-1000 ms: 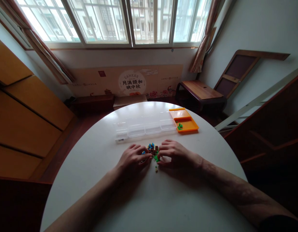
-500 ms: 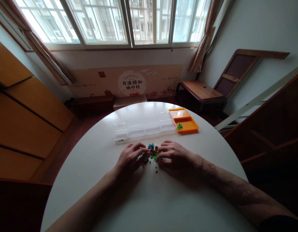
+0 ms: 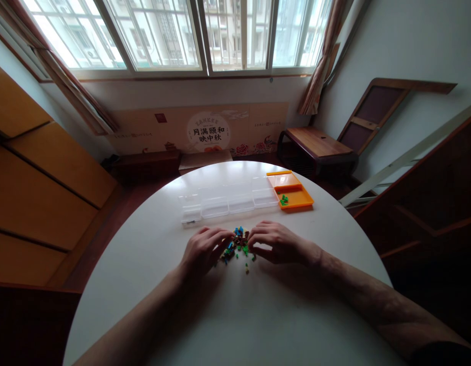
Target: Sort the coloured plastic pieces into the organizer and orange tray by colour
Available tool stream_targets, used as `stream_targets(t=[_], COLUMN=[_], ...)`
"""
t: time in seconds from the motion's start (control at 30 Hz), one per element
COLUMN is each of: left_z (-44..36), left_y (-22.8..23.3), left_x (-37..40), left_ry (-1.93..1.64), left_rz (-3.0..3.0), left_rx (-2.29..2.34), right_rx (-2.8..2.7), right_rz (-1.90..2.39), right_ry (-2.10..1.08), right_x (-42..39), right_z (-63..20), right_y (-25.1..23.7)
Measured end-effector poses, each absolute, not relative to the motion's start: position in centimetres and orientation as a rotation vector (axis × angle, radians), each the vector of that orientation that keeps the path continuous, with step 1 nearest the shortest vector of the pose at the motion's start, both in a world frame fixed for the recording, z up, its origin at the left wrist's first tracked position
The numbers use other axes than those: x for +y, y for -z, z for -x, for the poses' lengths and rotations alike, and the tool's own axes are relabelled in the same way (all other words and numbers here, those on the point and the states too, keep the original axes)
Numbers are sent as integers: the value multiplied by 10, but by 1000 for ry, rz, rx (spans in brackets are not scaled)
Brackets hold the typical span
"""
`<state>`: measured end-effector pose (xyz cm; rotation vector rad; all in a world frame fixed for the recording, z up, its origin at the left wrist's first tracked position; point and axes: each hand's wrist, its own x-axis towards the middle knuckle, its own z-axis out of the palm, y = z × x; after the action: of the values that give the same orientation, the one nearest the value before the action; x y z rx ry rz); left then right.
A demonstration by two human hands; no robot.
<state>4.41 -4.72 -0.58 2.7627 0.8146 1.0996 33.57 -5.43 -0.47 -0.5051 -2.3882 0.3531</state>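
Note:
A small heap of tiny building bricks (image 3: 241,238) in brown, green, blue and yellow lies on the white round table (image 3: 235,315). My left hand (image 3: 205,249) rests at the heap's left side, fingers curved and apart from the thumb, with the fingertips at the edge of the bricks. On the right side, my right hand (image 3: 275,243) has its thumb and forefinger tips brought together against the heap. Whatever is between those tips is too small to make out. A few loose green and yellowish bricks (image 3: 246,268) lie nearer to me.
Beyond the heap stands a row of clear plastic boxes (image 3: 216,207) with raised lids. An orange box (image 3: 298,201) with an open lid holds several green bricks (image 3: 284,200). Behind the table are a wooden chair (image 3: 319,142) and a window (image 3: 205,35).
My left hand has drawn back slightly, uncovering blue and green bricks on the heap's left. My right fingers have lifted a little, and a green brick shows below them.

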Motion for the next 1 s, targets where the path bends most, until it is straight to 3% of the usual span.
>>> stream_targets(t=[0.3, 0.5, 0.7, 1.0], left_z=[-42, -42, -42, -52], left_y=[7, 8, 8, 3], left_x=[-48, -48, -49, -54], left_ry=[-1163, -1150, -1164, -1159], left_rz=[-2689, -2683, -2569, -2209], left_rx=[827, 843, 911, 826], right_rx=[-1806, -1744, -1769, -2240], right_rz=[1223, 1433, 1328, 696], right_ry=[-164, 2, 74, -48], right_x=[-13, 7, -4, -45], right_z=[-403, -431, -415, -343], right_y=[10, 28, 19, 5])
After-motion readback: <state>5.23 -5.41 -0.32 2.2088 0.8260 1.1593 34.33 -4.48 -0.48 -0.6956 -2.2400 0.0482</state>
